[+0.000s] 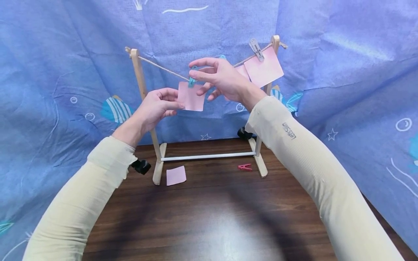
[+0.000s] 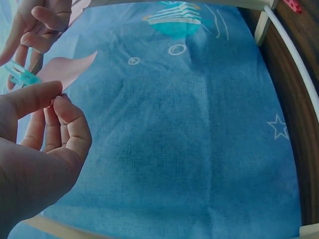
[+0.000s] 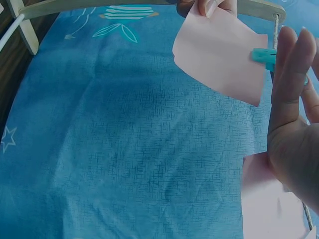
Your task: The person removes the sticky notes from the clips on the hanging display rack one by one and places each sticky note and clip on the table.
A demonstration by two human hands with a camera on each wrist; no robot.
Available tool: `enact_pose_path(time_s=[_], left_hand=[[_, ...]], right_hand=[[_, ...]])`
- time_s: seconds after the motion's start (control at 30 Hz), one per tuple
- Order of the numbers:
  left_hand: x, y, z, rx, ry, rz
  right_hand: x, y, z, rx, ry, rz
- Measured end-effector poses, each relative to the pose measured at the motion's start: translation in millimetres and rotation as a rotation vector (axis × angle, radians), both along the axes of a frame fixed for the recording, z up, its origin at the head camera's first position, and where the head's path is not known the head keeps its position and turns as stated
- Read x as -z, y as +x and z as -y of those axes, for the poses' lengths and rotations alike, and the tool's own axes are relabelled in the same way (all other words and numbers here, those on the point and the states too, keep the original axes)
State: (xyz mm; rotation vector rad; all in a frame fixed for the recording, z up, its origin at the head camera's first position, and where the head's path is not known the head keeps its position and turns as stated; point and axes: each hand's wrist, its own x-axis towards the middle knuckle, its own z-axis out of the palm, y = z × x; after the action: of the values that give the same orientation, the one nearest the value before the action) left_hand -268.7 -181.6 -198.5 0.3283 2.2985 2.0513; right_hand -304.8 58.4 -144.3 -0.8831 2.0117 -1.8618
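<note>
My left hand pinches the lower left part of a square pink paper note between thumb and fingers. At the note's top edge a turquoise clothespin grips it, where the rope passes. The thumb and forefinger of my right hand are around the clothespin's handle end, its other fingers spread. In the left wrist view, the note curves up between the hands. The right wrist view shows the clothespin on the note's edge, its handles partly hidden behind the fingers.
A grey clothespin holds another pink note by the right post, with one more note partly behind it. On the brown table lie a loose pink note and a red clothespin. A white bar joins the wooden stand's feet.
</note>
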Motion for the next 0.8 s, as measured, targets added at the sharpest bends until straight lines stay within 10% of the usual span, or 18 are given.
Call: enact_pose_path(time_s=[0.8], left_hand=[[-1.2,-1.9,3.0,-0.022,-0.029,0.019]], right_hand=[[-1.8,4.5,-6.4,0.116,0.141,-0.163]])
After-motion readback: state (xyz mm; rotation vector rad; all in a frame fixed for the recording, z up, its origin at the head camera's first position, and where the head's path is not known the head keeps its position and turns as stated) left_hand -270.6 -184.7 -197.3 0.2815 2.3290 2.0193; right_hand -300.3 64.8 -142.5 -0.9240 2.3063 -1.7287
